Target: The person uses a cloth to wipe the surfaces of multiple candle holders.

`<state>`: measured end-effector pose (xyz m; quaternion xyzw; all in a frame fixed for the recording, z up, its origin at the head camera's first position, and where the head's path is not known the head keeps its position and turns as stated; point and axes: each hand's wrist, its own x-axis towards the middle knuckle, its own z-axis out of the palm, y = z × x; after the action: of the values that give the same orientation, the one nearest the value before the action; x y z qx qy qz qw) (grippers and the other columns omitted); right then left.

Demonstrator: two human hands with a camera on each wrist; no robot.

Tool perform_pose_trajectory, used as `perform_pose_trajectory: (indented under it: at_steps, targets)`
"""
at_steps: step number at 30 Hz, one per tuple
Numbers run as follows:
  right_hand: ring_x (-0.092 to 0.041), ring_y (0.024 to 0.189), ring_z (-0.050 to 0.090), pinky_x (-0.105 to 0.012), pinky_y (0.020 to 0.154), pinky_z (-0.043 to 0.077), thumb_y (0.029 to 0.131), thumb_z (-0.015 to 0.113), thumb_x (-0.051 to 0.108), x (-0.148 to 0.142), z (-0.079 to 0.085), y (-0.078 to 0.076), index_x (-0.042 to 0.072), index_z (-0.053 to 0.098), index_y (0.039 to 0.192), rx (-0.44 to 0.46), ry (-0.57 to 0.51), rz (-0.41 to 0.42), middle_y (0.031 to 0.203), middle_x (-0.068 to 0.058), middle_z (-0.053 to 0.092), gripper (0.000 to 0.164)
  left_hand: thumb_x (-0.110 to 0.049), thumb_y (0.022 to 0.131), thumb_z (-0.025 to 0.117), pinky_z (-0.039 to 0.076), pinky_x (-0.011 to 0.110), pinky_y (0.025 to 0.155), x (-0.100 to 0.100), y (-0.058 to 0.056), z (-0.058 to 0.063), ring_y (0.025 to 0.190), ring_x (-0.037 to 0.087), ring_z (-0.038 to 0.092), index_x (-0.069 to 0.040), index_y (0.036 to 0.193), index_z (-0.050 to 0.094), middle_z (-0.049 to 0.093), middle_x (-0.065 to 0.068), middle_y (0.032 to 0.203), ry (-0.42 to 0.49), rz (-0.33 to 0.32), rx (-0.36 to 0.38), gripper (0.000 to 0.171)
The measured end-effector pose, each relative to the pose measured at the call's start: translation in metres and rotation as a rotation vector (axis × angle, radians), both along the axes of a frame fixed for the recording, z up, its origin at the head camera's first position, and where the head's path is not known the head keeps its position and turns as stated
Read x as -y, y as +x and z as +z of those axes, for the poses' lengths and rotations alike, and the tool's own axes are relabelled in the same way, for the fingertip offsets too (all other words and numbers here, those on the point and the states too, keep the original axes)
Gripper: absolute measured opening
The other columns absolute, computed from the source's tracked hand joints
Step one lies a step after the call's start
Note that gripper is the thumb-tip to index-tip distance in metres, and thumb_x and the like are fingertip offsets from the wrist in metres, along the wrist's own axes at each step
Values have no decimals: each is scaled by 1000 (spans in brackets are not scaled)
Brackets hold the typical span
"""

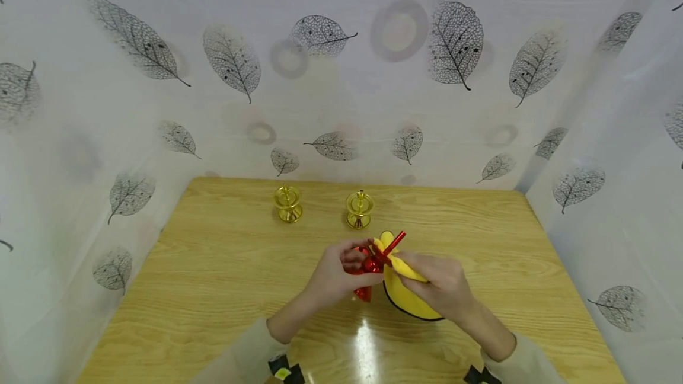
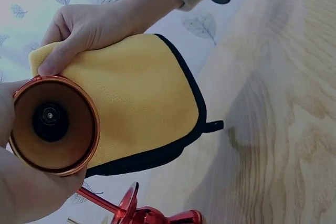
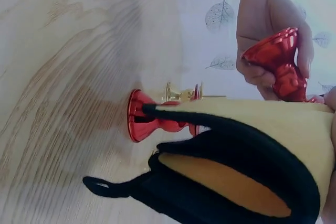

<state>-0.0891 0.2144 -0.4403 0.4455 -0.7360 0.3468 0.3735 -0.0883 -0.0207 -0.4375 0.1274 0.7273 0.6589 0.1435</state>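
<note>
L hand (image 1: 333, 277) grips metallic-red candlestick (image 1: 372, 265), R hand (image 1: 447, 289) blk-edged yellow cloth (image 1: 408, 298); 2 gold candlesticks (image 1: 359, 220) nr far edge of table (image 1: 229, 253).

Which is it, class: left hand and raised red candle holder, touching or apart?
Touching: the right wrist view shows the left hand curled round the raised red candle holder.

Curtained-off nook, room type unclear: leaf-print sheeting (image 1: 341, 99) behind and beside wood-grain table (image 1: 224, 271).
</note>
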Motion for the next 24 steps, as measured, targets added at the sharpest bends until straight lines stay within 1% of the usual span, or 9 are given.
perform_pose_trajectory:
  at_steps: [3, 6, 9, 12, 14, 16, 17, 19, 24]
  targets:
    - [-23, 75, 81, -20, 71, 63, 104, 69, 23, -1, -3, -1, -2, 81, 103, 28, -25, 30, 88, -16, 82, 28, -15, 84, 88, 56, 24, 82, 0, 0, 0, 93, 13, 65, -8, 143, 63, 75, 19, 117, -10, 4, 26, 65]
    - [-19, 81, 82, -17, 74, 62, 97, 77, 17, -1, -2, 1, -2, 81, 106, 142, -57, 59, 90, -17, 82, 21, -15, 84, 88, 54, 23, 81, -1, 2, 0, 93, 12, 63, -10, 145, 62, 74, 16, 116, -20, 25, -29, 67]
    - [-11, 83, 81, -14, 71, 61, 84, 86, 1, -1, 2, 6, -2, 81, 108, 298, -79, 46, 92, -19, 82, 24, -11, 83, 87, 55, 20, 77, -3, 4, 0, 89, 14, 65, -7, 145, 61, 76, 15, 112, -75, 45, -191, 67]
    - [-4, 84, 79, -13, 68, 60, 75, 87, -12, 2, 7, 11, -1, 82, 108, 443, -77, -11, 94, -18, 82, 35, -6, 81, 88, 60, 20, 75, -6, 6, -3, 88, 18, 70, -2, 143, 61, 77, 14, 110, -188, 75, -425, 68]
    - [0, 84, 77, -14, 68, 60, 75, 85, -13, 4, 9, 15, 0, 82, 107, 521, -76, -51, 96, -16, 83, 35, -4, 80, 88, 63, 24, 79, -7, 7, -5, 94, 21, 74, 1, 141, 61, 78, 14, 113, -269, 99, -567, 67]
    - [2, 87, 76, -14, 69, 61, 77, 85, -13, 6, 11, 17, 0, 82, 106, 567, -81, -76, 96, -15, 83, 32, -4, 79, 88, 64, 27, 83, -8, 7, -7, 100, 24, 76, 2, 141, 61, 77, 15, 116, -309, 114, -643, 68]
    - [2, 87, 76, -14, 70, 61, 77, 85, -12, 7, 12, 18, 0, 82, 106, 570, -81, -84, 96, -15, 83, 31, -3, 79, 88, 65, 28, 84, -8, 8, -7, 101, 24, 76, 3, 141, 60, 77, 15, 116, -310, 116, -653, 68]
    - [-1, 87, 77, -15, 71, 61, 76, 86, -13, 8, 14, 18, 1, 82, 105, 557, -79, -83, 95, -15, 83, 33, -2, 79, 87, 64, 27, 83, -8, 8, -7, 99, 25, 77, 2, 141, 60, 77, 15, 116, -291, 114, -625, 68]
    - [-17, 91, 82, -15, 78, 61, 71, 89, -11, 7, 14, 16, 1, 82, 108, 442, -43, -42, 97, -16, 83, 39, 1, 78, 87, 61, 20, 76, -7, 10, -2, 88, 21, 73, -3, 140, 61, 76, 12, 109, -200, 126, -461, 67]
